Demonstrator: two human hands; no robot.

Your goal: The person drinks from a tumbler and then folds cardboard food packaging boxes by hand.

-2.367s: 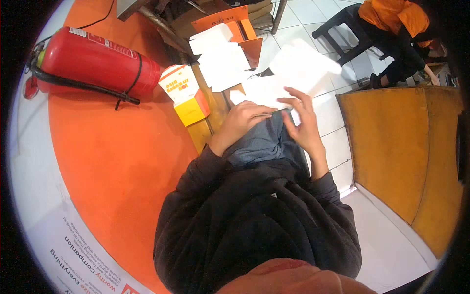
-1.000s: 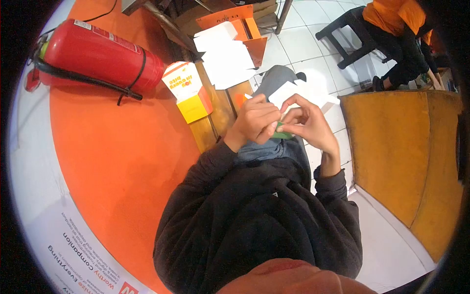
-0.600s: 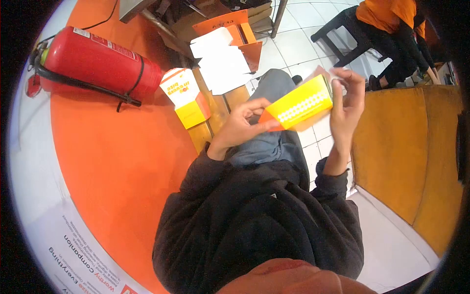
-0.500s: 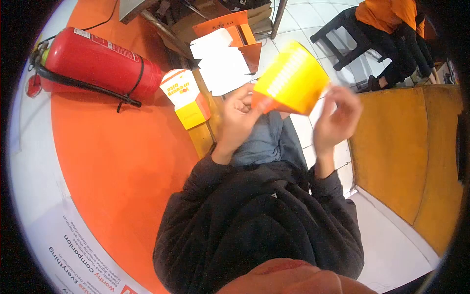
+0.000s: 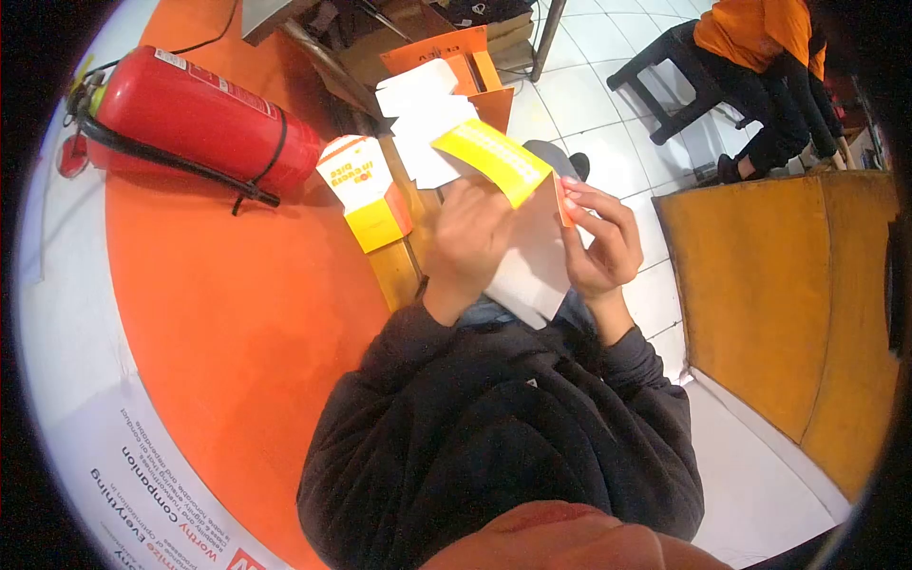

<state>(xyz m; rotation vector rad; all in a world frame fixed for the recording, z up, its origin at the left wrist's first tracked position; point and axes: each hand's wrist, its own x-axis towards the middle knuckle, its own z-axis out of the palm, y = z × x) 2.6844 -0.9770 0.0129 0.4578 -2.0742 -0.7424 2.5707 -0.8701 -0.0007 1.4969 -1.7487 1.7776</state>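
A yellow and orange food carton (image 5: 503, 161), partly opened out with its white inside facing me, is held above my lap. My right hand (image 5: 603, 237) pinches its orange right edge between thumb and fingers. At the carton's left side my left hand (image 5: 470, 233) is curled against it, slightly blurred, with its fingertips hidden. To the left, a folded carton (image 5: 375, 218) with a white printed flap rests on a wooden surface. White carton blanks (image 5: 432, 133) lie just beyond my hands.
A red fire extinguisher (image 5: 190, 119) lies on the orange surface (image 5: 228, 304) at left. An orange box (image 5: 456, 57) stands behind the blanks. A person in an orange top (image 5: 750, 33) sits on a black stool (image 5: 665, 81). A yellow-brown wooden panel (image 5: 769, 294) borders the right.
The carton has turned and opened, so its white inside now shows. My right hand has come onto its right edge, and my left hand has moved down along its left side.
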